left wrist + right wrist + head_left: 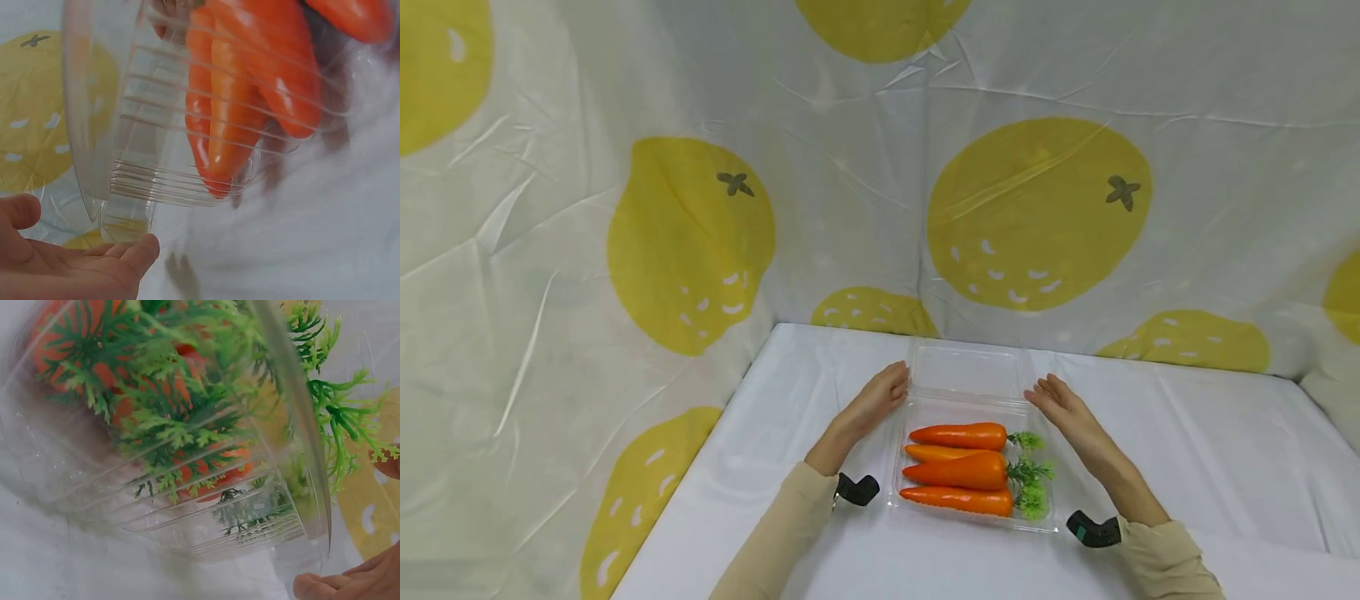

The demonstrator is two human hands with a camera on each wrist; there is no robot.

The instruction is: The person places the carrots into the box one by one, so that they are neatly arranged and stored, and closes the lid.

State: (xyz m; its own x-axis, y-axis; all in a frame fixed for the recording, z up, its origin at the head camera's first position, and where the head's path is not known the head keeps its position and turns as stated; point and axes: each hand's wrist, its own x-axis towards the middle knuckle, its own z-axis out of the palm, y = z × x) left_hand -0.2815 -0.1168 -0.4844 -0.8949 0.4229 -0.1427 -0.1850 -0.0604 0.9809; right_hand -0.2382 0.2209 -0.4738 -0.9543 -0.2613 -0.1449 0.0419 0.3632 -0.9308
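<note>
A clear plastic clamshell box lies with its lid folded back toward the wall. Several orange carrots with green leafy tops lie crosswise in the base, tips to the left. At the lid's left edge is my left hand; in the left wrist view its fingers reach the lid, with the thumb apart. On the opposite side, my right hand is beside the lid's right edge, its fingertips close to the plastic in the right wrist view. Whether they touch it, I cannot tell.
A white cloth covers the table. Behind it and to the left hangs a pale curtain printed with big yellow lemons. Each wrist carries a black camera mount. Some leafy tops stick out over the box's right rim.
</note>
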